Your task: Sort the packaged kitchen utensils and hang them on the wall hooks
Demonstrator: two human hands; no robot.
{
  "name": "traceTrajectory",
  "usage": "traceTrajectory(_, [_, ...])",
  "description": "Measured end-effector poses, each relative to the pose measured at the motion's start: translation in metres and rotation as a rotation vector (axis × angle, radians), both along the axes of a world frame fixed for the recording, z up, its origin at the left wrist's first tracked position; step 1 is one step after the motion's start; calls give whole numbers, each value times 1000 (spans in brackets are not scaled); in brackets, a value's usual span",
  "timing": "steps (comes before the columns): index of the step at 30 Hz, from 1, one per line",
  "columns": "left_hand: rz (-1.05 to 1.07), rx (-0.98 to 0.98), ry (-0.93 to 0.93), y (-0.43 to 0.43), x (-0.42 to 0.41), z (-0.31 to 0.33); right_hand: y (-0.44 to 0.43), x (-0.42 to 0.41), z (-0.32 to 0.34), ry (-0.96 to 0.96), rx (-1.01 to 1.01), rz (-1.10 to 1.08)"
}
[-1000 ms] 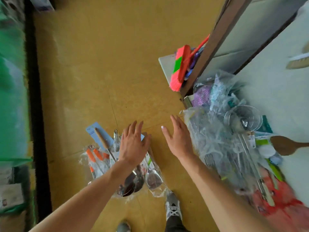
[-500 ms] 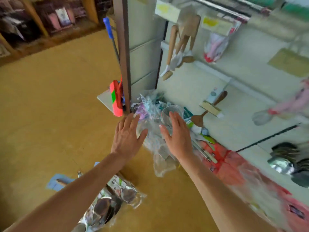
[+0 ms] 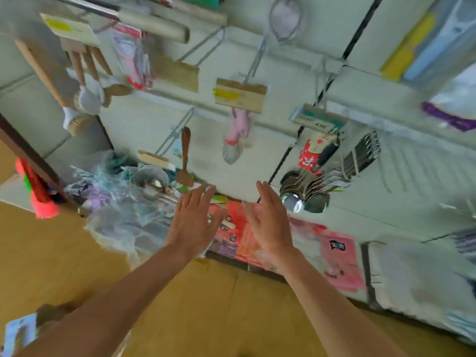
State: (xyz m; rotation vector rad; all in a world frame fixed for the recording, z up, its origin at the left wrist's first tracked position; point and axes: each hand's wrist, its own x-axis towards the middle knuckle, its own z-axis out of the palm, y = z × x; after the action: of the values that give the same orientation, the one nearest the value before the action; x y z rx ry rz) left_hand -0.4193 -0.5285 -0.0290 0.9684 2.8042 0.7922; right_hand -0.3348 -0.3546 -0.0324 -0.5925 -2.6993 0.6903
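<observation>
Both hands are empty: the left hand point(image 3: 192, 222) and the right hand point(image 3: 268, 222) are held up with fingers straight and a little spread, just to the right of the heap of packaged utensils point(image 3: 121, 217) at the foot of the wall. I judge the step now is to choose one packet from this heap, so it is better to take it by the stiff top, where a hanging hole should be, not by loose plastic. The wooden spatula point(image 3: 185, 155) hanging above the heap and the steel ladles point(image 3: 306, 194) further right of it suggest which sort goes where.
</observation>
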Motion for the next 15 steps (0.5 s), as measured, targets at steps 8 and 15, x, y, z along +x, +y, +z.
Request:
traceTrajectory(8, [-156, 39, -148, 169, 38, 18, 142, 69, 11, 54, -36, -225])
traceTrajectory(15, [-208, -22, -398, 306, 41, -16, 262, 83, -3, 307, -299, -520])
